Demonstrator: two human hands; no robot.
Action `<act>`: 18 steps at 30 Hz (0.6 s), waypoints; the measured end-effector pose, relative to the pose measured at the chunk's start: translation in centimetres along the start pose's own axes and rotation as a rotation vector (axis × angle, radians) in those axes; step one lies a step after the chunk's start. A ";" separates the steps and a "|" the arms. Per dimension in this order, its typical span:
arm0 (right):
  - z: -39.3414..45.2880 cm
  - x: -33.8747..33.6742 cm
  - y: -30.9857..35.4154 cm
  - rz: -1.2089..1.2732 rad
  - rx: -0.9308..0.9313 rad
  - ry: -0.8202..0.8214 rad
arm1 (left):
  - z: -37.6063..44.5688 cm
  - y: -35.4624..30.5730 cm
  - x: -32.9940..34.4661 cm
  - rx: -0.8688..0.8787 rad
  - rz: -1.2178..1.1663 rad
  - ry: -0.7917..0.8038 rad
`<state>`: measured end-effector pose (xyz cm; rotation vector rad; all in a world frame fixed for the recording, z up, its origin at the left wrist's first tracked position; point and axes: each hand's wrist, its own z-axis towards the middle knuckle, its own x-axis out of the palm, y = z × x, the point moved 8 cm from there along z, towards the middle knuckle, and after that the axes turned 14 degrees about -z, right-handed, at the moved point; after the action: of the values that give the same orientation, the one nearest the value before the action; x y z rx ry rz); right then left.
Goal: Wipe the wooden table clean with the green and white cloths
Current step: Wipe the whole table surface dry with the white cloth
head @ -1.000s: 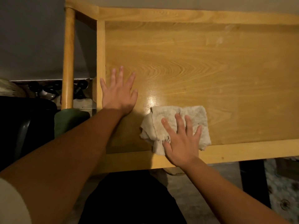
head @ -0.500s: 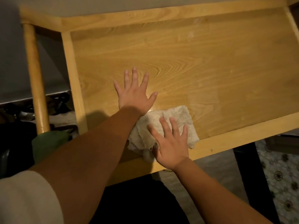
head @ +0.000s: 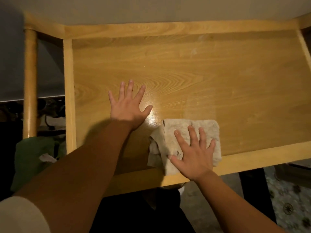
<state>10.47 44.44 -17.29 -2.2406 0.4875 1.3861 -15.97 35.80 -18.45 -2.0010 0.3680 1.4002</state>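
- Two hands lay flat on the table (head: 193, 78), both with straight, spread fingers.
- Left hand (head: 128, 106) sat palm-down on bare wood near the centre of the view, fingers fanned toward 12 o'clock, thumb pointing toward 2 o'clock; it held nothing.
- Right hand (head: 193, 155) pressed down on the white cloth (head: 185, 132) at about 5 o'clock from the left hand, fingers wide and uncurled, thumb stretched toward 9 o'clock across the cloth's crumpled left part.
- White cloth lay folded at the table's near edge, its lower corner lapping over the raised rim (head: 252, 160); its left side was bunched, its right side smooth.
- Green cloth (head: 32, 157) lay off the table at 8 o'clock, below the left rim, beside the round wooden leg (head: 30, 81); a small pale scrap sat on it.
- Glare shone on the wood between the left thumb and the cloth.
- Faint pale smudges showed on the surface toward 1 o'clock, near the far rim.
- Patterned floor (head: 289, 207) showed at 4 o'clock, below the table.
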 end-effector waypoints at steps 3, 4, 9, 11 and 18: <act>0.4 0.1 0.1 0.014 -0.052 0.019 | -0.3 -0.8 0.1 -0.096 -0.005 -0.002; 0.5 0.1 0.0 0.028 -0.062 0.023 | -0.5 -1.3 0.3 -0.133 -0.015 -0.016; 3.2 -0.9 -0.7 0.085 -0.107 -0.006 | -0.5 -1.6 0.9 -0.179 0.001 -0.062; 6.4 -1.9 -1.2 0.077 -0.104 -0.013 | -0.2 -1.3 1.1 -0.195 -0.007 -0.033; 17.6 -6.3 -1.5 0.064 -0.095 -0.084 | -0.5 -2.0 0.2 -0.156 0.005 -0.036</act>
<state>-4.42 55.77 -18.09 -2.2481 0.4777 1.5601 -14.34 37.00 -17.80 -2.0966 0.2554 1.5067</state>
